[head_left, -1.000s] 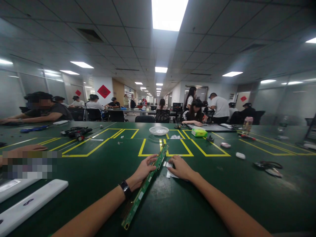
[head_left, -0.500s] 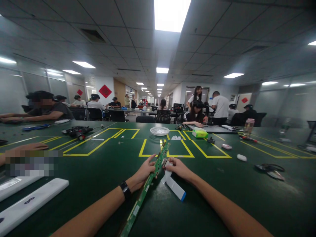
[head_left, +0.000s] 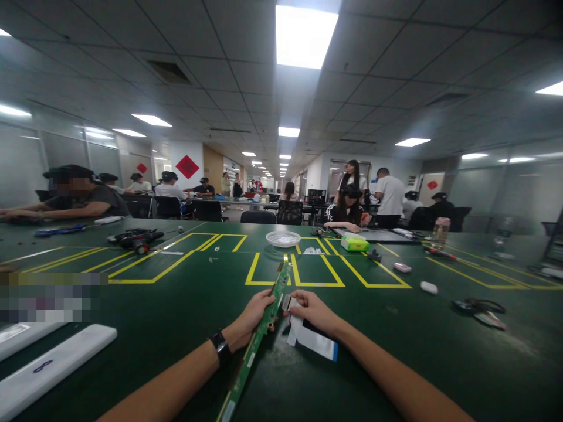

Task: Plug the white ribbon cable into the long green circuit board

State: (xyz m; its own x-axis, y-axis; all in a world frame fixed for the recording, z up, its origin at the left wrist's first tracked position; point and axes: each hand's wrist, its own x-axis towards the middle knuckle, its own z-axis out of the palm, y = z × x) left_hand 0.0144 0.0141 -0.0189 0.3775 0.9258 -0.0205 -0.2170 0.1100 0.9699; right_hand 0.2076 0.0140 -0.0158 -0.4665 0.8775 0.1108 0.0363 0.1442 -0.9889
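Note:
A long, narrow green circuit board [head_left: 251, 356] slants from the bottom of the view up toward the middle. My left hand [head_left: 251, 316] grips it near its upper part, thumb on top. My right hand [head_left: 313, 310] pinches the end of a white flat ribbon cable [head_left: 313, 341] just right of the board. The cable is folded, and its blue-tipped end hangs out to the right below my right hand. Its silvery connector end is close beside the board's edge; whether the two touch I cannot tell.
On the green table [head_left: 396, 363] lie white bars [head_left: 65, 363] at left, a white dish [head_left: 283, 238], a yellow-green pack [head_left: 355, 243], a white case [head_left: 428, 288] and a dark cable bundle [head_left: 479, 310]. People sit across and at left.
The board's upper end has shifted left and down a little. My left index finger has drawn in from pointing upward. The ribbon cable has swung slightly away from the board.

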